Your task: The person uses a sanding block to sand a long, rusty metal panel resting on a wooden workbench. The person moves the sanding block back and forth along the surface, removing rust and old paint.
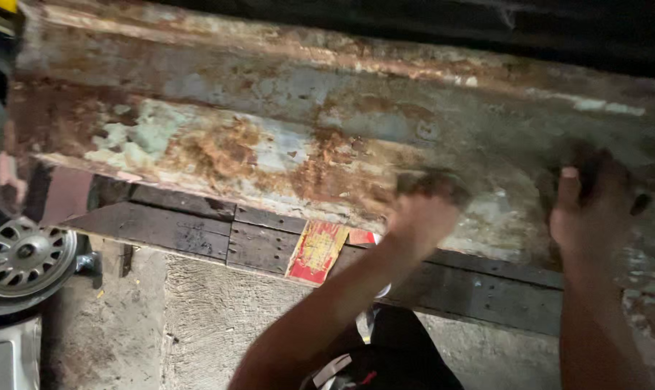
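Note:
A long rusty metal panel (269, 123) with flaking pale paint fills the upper view. My left hand (420, 217) is pressed against its lower edge near the middle, blurred, with its fingers closed on a small dark pad (430, 182). My right hand (591, 206) lies against the panel further right, thumb up and fingers curled over a dark patch (595, 162). Whether that patch is a held object or part of the panel cannot be told.
Dark wooden planks (183, 227) run below the panel, with a red and yellow wrapper (316, 249) lying on them. A silver wheel cover (22, 258) sits at the left above a white object (9, 361). Rough concrete floor (212, 318) lies underneath.

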